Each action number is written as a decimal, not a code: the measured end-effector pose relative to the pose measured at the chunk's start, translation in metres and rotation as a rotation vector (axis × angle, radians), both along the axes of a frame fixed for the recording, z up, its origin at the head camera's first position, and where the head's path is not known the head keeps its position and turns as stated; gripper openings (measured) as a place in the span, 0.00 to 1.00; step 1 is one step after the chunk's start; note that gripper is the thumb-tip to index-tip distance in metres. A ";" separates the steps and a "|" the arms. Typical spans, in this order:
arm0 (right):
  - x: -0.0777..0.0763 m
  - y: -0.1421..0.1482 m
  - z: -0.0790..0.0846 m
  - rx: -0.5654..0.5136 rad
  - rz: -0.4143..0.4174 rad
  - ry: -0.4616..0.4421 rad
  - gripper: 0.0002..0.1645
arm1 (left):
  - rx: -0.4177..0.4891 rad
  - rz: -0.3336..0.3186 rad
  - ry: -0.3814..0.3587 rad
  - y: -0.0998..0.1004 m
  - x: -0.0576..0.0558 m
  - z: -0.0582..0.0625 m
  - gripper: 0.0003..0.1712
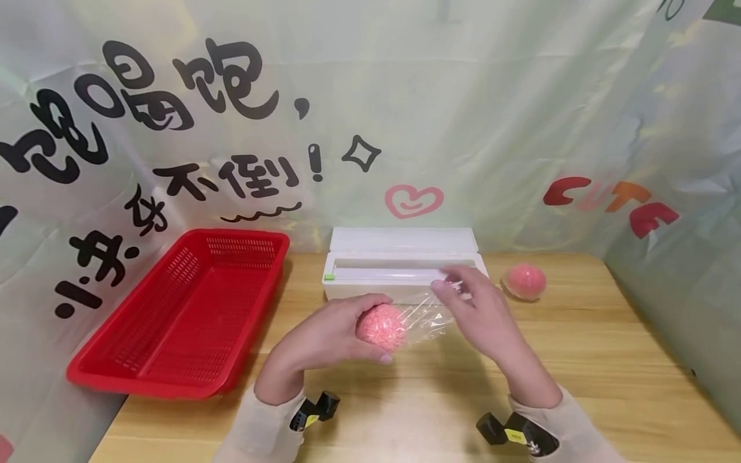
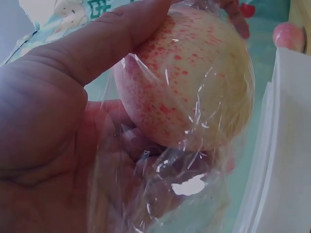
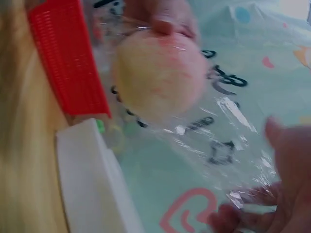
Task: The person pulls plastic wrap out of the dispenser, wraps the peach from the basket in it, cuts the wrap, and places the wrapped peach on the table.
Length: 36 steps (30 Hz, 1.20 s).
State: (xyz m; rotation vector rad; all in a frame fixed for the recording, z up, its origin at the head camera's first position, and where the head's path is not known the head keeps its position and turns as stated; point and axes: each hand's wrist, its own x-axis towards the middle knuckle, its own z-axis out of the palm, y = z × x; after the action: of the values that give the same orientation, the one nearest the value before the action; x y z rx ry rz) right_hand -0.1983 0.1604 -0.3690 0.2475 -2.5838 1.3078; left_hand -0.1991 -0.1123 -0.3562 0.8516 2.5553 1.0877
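A pink-and-cream peach (image 1: 382,329) with red speckles is held in my left hand (image 1: 332,331), thumb on one side and fingers around the other. Clear plastic wrap (image 2: 189,187) covers the peach, wrinkled and shiny. From the fruit, a loose length of the wrap (image 3: 228,141) stretches over to my right hand (image 1: 483,312), which pinches its end between thumb and fingers. Just behind both hands stands a white wrap dispenser box (image 1: 353,290), lid raised, with a roll inside.
A second peach (image 1: 525,281), shiny on its surface, sits on the wooden table (image 1: 608,360) to the right of the box. On the left lies a red perforated plastic basket (image 1: 145,388). A printed cloth (image 1: 492,116) hangs behind the table and along its sides.
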 end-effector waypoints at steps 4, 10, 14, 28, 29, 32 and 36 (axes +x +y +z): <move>0.000 -0.009 -0.007 0.005 -0.095 0.086 0.22 | 0.013 -0.007 -0.006 0.001 0.000 -0.001 0.41; 0.001 -0.009 -0.008 -0.061 -0.130 0.142 0.24 | 0.052 -0.028 -0.084 0.002 -0.002 -0.004 0.47; 0.001 -0.006 -0.007 -0.055 -0.131 0.139 0.24 | 0.074 -0.038 -0.136 0.003 -0.005 -0.006 0.49; -0.006 0.005 0.002 -0.492 -0.205 0.082 0.17 | 0.271 0.039 -0.235 0.006 -0.009 -0.012 0.37; -0.005 0.003 0.002 -0.529 -0.170 0.033 0.19 | 0.296 0.061 -0.243 0.007 -0.009 -0.012 0.37; 0.000 -0.007 0.000 -0.613 -0.038 -0.157 0.23 | 0.357 0.101 -0.258 0.011 -0.008 -0.011 0.38; 0.010 -0.030 -0.009 -0.744 0.109 -0.324 0.20 | 0.368 0.109 -0.227 0.019 -0.003 -0.010 0.38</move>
State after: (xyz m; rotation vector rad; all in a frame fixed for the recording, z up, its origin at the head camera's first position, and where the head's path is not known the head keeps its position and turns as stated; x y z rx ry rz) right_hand -0.1880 0.1304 -0.3777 0.0361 -2.1139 2.3897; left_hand -0.2017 -0.0931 -0.3667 0.6251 2.2721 1.6209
